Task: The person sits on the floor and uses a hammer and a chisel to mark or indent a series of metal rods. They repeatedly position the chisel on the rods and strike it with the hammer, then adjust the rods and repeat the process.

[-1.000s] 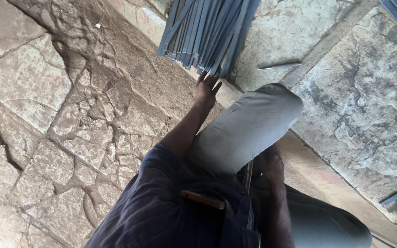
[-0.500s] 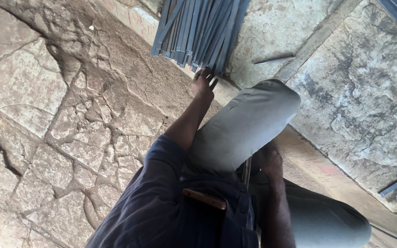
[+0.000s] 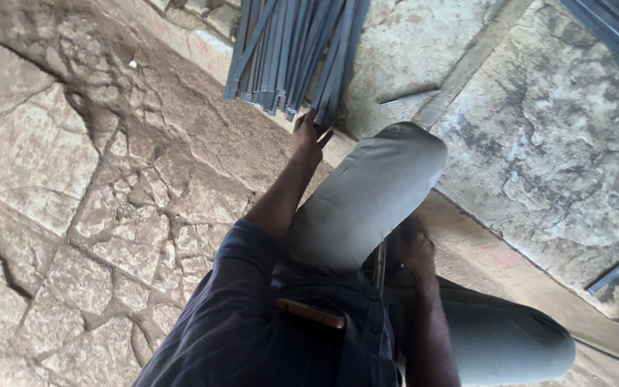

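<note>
From the head view, looking straight down, I judge the step in hand to be picking one strip out of the bundle of grey-blue metal strips (image 3: pixel 291 50) that lies on the stone at the top of the picture, its near ends fanned toward me. My left hand (image 3: pixel 309 140) is stretched out at the end of a nearly straight arm, bare from the rolled dark-blue sleeve (image 3: pixel 241 287) down, and it meets the near ends of the strips; the fingers look curled round one or two of the ends, thumb to one side, though I cannot tell how firm the grip is from this angle. My right hand (image 3: pixel 415 247) sits low between my knees, closed round a thin upright metal rod (image 3: pixel 380 261) that runs down against the shirt. The raised knee in grey trousers (image 3: pixel 367 197) lies between the two hands and hides part of the left forearm. As I read it, a next move would call for separating a single strip from its neighbours, since the ends overlap and cross each other, and drawing it clear without dragging the rest along. A loose strip (image 3: pixel 410 95) lies on its own on the concrete slab (image 3: pixel 553 143) just to the right of the bundle, and more strips (image 3: pixel 617 25) show at the top right corner. The cracked stone floor (image 3: pixel 73 186) fills the left side, and a brown flat object (image 3: pixel 311 313) pokes from my shirt pocket.
</note>
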